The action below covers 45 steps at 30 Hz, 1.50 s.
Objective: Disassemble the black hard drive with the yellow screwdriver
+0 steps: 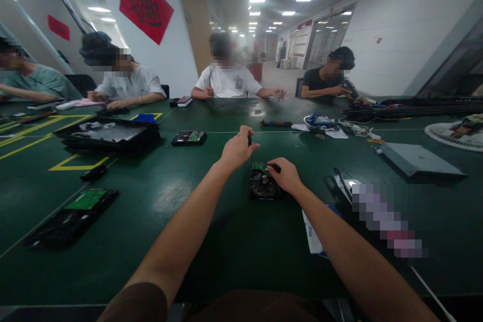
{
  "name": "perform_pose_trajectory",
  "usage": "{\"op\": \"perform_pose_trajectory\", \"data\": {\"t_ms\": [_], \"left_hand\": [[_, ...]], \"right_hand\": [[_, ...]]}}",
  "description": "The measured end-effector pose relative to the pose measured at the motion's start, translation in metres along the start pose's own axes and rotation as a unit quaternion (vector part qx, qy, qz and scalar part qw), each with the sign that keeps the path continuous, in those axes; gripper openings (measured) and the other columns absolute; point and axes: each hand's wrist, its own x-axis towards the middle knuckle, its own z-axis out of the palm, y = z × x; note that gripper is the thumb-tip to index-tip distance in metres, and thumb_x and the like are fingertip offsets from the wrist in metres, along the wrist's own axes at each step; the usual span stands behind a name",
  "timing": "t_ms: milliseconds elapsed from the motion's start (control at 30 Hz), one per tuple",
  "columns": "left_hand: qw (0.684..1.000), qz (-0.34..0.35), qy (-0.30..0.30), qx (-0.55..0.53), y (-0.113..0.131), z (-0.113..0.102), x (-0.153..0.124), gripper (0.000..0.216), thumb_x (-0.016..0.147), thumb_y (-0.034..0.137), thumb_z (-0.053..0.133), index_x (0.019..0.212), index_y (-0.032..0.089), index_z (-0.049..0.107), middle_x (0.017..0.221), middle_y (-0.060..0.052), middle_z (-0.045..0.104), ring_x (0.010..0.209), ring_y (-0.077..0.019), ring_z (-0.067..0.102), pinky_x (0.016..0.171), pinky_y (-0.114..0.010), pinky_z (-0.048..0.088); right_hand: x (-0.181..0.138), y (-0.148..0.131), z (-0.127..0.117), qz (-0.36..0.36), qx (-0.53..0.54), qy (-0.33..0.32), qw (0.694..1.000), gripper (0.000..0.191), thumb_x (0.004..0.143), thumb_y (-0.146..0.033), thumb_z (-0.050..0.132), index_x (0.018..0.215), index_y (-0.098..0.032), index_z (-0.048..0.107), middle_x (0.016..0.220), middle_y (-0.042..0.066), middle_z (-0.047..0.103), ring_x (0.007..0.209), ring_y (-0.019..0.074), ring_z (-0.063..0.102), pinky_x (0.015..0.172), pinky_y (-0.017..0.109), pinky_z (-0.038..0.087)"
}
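Note:
In front of me on the green table lies a hard drive point(265, 188), its green circuit board point(258, 166) showing at the far end. My left hand point(238, 148) is raised above that end, its fingers closed round the dark handle of what looks like a screwdriver point(249, 140). A thin shaft seems to run down from it toward the board. My right hand point(287, 175) rests at the drive's right side, fingertips pinched near the board's edge. Between those fingers is a small dark object point(276, 167), mostly covered, whose kind I cannot make out.
Other hard drives lie ahead left point(189, 137) and near left point(73, 216). A black tray point(109, 136) stands left. Right are a grey metal box point(422, 158), a blurred-out phone-like object point(381, 216) and a basket of cables point(320, 122). Several people sit opposite.

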Motion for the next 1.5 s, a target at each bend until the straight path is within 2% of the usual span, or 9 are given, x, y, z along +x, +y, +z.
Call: {"op": "perform_pose_trajectory", "data": {"t_ms": [200,367,467,667,867,967,1133,1300,1500], "left_hand": [[0.998,0.024,0.013,-0.058,-0.006,0.008,0.001,0.047,0.092,0.027,0.067,0.128,0.023,0.036,0.129,-0.019,0.066,0.116,-0.0326,0.068,0.096,-0.046,0.052],[0.998,0.051,0.032,-0.015,-0.007,0.005,0.001,0.043,0.09,0.038,0.07,0.128,0.026,0.053,0.124,-0.011,0.066,0.105,-0.0277,0.07,0.09,-0.04,0.055],[0.996,0.052,0.07,0.015,-0.01,0.004,0.001,0.044,0.091,0.035,0.07,0.133,0.029,0.059,0.127,-0.009,0.063,0.106,-0.0245,0.068,0.087,-0.034,0.055],[0.999,0.017,0.042,0.023,-0.013,0.006,0.003,0.052,0.095,0.025,0.063,0.144,0.025,0.048,0.134,-0.014,0.065,0.115,-0.0286,0.067,0.096,-0.039,0.052],[0.999,-0.019,0.048,-0.017,-0.009,0.008,0.001,0.059,0.086,0.044,0.075,0.13,0.02,0.044,0.112,-0.016,0.072,0.104,-0.0322,0.071,0.087,-0.043,0.054],[0.998,0.01,0.061,-0.024,-0.008,0.007,0.001,0.047,0.088,0.037,0.074,0.125,0.023,0.049,0.114,-0.012,0.07,0.102,-0.028,0.07,0.087,-0.041,0.055],[0.992,0.067,0.109,-0.011,-0.009,0.005,0.003,0.037,0.087,0.022,0.073,0.122,0.024,0.061,0.127,-0.009,0.061,0.114,-0.0242,0.063,0.094,-0.036,0.054],[0.992,0.076,0.091,-0.028,-0.014,0.004,0.005,0.043,0.089,0.011,0.065,0.13,0.022,0.059,0.134,-0.01,0.063,0.121,-0.0237,0.063,0.102,-0.037,0.052],[0.991,0.021,0.113,-0.073,-0.016,0.01,0.006,0.042,0.084,0.025,0.079,0.119,0.02,0.056,0.119,-0.014,0.071,0.108,-0.0266,0.07,0.097,-0.044,0.054]], "right_hand": [[0.0,-0.002,-0.001,-0.004,-0.005,0.002,1.0,0.015,0.093,-0.026,0.066,0.106,-0.022,0.073,0.112,0.007,0.073,0.105,0.0234,0.067,0.095,0.04,0.051],[0.0,-0.003,-0.001,-0.003,-0.001,0.005,1.0,0.015,0.093,-0.026,0.066,0.106,-0.021,0.073,0.112,0.008,0.073,0.104,0.0234,0.067,0.094,0.039,0.051],[0.0,-0.003,-0.001,0.001,0.0,0.001,1.0,0.016,0.092,-0.027,0.067,0.106,-0.022,0.073,0.113,0.008,0.073,0.105,0.0236,0.067,0.094,0.039,0.051],[0.0,-0.002,-0.001,0.003,0.002,-0.001,1.0,0.017,0.093,-0.027,0.066,0.107,-0.021,0.074,0.114,0.008,0.073,0.106,0.0243,0.066,0.097,0.042,0.051],[0.001,-0.003,-0.002,-0.003,0.012,0.0,1.0,0.015,0.092,-0.024,0.066,0.105,-0.022,0.074,0.112,0.008,0.074,0.106,0.0244,0.067,0.098,0.042,0.051],[0.001,-0.004,-0.003,0.001,0.006,-0.005,1.0,0.015,0.092,-0.025,0.067,0.105,-0.023,0.074,0.112,0.008,0.074,0.105,0.024,0.067,0.097,0.041,0.051],[0.0,-0.004,-0.003,0.004,0.003,-0.003,1.0,0.016,0.093,-0.025,0.066,0.106,-0.022,0.074,0.113,0.008,0.073,0.107,0.0234,0.067,0.097,0.04,0.051],[0.0,-0.003,-0.003,0.009,-0.005,-0.01,1.0,0.017,0.093,-0.027,0.066,0.107,-0.021,0.074,0.114,0.008,0.073,0.107,0.0236,0.066,0.099,0.041,0.05],[0.001,-0.004,-0.004,0.014,-0.001,-0.016,1.0,0.016,0.092,-0.026,0.066,0.106,-0.023,0.074,0.114,0.008,0.073,0.107,0.0242,0.066,0.098,0.042,0.05]]}}
